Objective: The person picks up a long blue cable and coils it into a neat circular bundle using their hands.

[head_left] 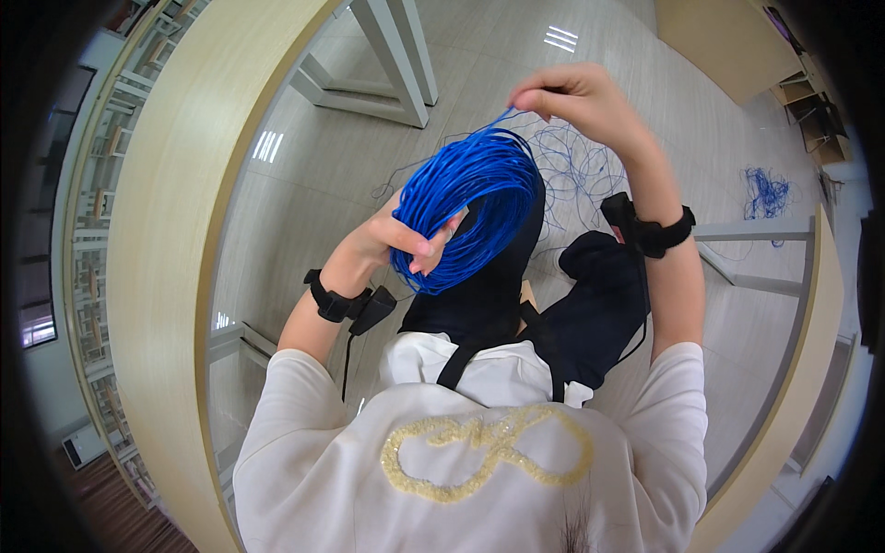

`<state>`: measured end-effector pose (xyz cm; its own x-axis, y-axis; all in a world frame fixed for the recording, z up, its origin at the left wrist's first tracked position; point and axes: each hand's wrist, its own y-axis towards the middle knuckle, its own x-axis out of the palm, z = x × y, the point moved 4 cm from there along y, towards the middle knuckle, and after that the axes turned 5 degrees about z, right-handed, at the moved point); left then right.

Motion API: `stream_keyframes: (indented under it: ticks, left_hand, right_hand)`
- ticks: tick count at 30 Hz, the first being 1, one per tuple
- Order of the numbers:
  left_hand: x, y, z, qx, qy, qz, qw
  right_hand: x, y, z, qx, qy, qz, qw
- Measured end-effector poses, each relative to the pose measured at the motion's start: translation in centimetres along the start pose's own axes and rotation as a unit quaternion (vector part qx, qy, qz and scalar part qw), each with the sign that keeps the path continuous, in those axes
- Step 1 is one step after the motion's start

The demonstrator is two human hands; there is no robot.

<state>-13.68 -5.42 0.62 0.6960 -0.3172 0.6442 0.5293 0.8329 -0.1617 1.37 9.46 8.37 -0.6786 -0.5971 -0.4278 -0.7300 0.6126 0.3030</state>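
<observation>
A thick coil of blue wire (493, 152) hangs in front of me, tilted, its loops bundled into an oval ring. My left hand (410, 241) is closed around the coil's left side, with the thumb and fingers through the opening. Up and to the right, my right hand (567, 97) pinches a single strand that runs from the top of the coil. Loose wire (576, 166) lies in tangled loops on the floor beyond the coil, partly hidden by it.
A pale wooden table (166, 230) curves along my left, with a grey metal leg frame (369, 69) beyond it. Another table edge (811, 304) stands at the right. A second blue wire tangle (767, 192) lies on the tiled floor near a wooden cabinet (724, 46).
</observation>
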Motion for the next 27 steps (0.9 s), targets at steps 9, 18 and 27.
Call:
stream_keyframes:
  ticks: [9,18,27]
  left_hand:
    - [0.3,-0.1,-0.5,-0.058,-0.043,-0.054,0.996]
    - [0.9,-1.8,0.6,0.018,0.017,0.001,1.0]
    - [2.5,-1.5,5.9,0.195,-0.025,-0.051,0.979]
  right_hand:
    - [-0.2,-0.2,2.8,-0.004,0.001,0.044,0.999]
    - [1.3,-3.6,4.0,0.061,0.094,0.072,0.991]
    - [7.0,-4.3,8.8,0.119,0.386,0.21,0.89]
